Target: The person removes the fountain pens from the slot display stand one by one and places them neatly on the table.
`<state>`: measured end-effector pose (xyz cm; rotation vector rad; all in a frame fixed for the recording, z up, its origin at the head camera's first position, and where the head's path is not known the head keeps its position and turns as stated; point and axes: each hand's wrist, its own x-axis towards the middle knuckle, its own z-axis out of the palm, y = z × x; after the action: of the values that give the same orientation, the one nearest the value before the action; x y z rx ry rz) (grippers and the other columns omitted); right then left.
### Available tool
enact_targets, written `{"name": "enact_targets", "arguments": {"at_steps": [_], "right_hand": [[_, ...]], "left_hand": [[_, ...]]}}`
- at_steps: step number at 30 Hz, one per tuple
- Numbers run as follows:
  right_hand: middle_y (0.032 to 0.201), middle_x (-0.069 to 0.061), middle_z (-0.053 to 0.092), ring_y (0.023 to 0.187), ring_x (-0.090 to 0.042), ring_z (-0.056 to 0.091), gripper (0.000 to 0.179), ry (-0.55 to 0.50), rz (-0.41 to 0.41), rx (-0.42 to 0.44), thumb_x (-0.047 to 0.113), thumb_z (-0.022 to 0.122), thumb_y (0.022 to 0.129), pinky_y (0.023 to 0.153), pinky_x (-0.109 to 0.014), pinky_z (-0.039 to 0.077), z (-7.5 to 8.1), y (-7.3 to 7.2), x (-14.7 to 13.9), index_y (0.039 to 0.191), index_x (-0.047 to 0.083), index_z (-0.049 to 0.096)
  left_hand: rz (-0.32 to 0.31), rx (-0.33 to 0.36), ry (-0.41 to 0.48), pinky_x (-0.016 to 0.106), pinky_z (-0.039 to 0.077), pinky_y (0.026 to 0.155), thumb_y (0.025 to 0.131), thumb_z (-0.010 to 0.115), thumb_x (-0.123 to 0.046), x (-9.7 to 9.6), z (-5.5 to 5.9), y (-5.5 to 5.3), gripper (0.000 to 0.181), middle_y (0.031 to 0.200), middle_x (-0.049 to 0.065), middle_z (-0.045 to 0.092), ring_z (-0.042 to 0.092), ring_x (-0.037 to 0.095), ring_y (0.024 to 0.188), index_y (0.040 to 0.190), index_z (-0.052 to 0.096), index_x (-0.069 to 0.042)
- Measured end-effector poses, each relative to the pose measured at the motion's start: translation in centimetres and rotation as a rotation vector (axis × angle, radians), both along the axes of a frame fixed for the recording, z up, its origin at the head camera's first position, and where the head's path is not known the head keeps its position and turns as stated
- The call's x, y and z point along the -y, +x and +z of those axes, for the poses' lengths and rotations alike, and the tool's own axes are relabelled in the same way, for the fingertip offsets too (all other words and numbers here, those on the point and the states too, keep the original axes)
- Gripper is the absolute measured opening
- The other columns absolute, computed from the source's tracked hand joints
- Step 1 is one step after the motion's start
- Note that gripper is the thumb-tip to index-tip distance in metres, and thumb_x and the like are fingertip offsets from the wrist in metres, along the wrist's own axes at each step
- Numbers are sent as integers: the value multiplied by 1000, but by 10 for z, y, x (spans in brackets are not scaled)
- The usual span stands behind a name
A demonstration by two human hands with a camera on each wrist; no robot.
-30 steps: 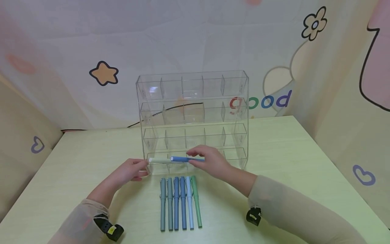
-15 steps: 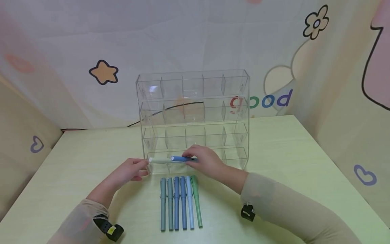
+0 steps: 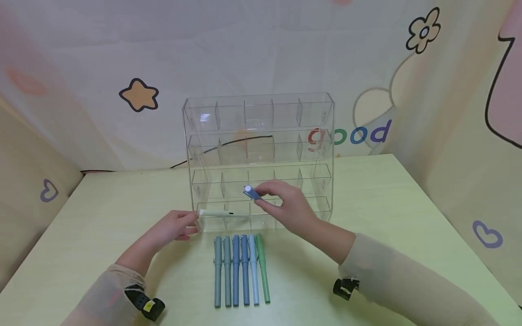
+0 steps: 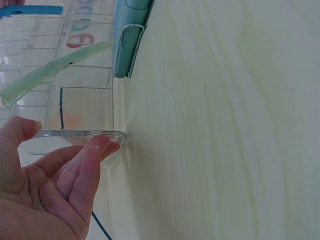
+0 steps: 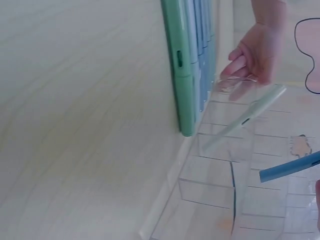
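Observation:
A clear acrylic rack (image 3: 261, 96) with rows of compartments stands upright on the table. My left hand (image 3: 175, 225) holds its lower left side, thumb on one face and fingers on the other in the left wrist view. A pale green pen (image 3: 216, 213) lies slanted across the bottom row's left compartments. In front of the rack, my right hand (image 3: 289, 206) pinches a blue pen (image 3: 251, 193) between thumb and fingers, its capped end pointing toward the head camera. In the right wrist view the blue pen (image 5: 290, 167) shows, but most of the right hand is out of frame.
Several pens lie side by side before the rack: grey-green pens (image 3: 218, 271), blue pens (image 3: 245, 271), a light blue pen (image 3: 254, 271) and a green pen (image 3: 263, 271). A printed cloth (image 3: 253, 54) hangs behind the table (image 3: 367, 199).
My right hand has closed on the blue pen, lifted it off the bottom row and turned its end toward the camera. The pale green pen and my left hand have stayed in place.

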<state>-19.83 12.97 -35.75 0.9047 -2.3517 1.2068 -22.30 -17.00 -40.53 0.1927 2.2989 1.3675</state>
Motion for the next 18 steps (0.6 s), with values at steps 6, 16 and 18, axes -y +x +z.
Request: {"name": "enact_targets", "arguments": {"at_steps": [6, 16, 18], "right_hand": [[100, -1, 65, 93, -12, 61, 22, -107, 3, 80, 3, 70, 82, 84, -29, 50, 10, 15, -10, 103, 5, 67], [100, -3, 66, 91, -17, 63, 28, -123, -73, 531, 14, 70, 84, 80, -27, 52, -2, 36, -27, 110, 6, 64], [99, -3, 66, 90, -18, 63, 28, -117, -83, 596, 15, 70, 84, 78, -27, 52, -8, 37, -29, 110, 5, 64]], "left_hand": [[0, 1, -1, 39, 51, 83, 98, 44, -34, -1, 0, 0, 55, 128, 28, 50, 58, 33, 109, 129, 46, 11], [6, 5, -1, 39, 50, 84, 99, 43, -35, -1, -1, -1, 56, 130, 29, 48, 56, 34, 111, 130, 45, 11], [5, 5, -4, 39, 50, 84, 99, 43, -35, -1, -1, -1, 56, 130, 29, 47, 56, 33, 111, 130, 44, 12]]}}
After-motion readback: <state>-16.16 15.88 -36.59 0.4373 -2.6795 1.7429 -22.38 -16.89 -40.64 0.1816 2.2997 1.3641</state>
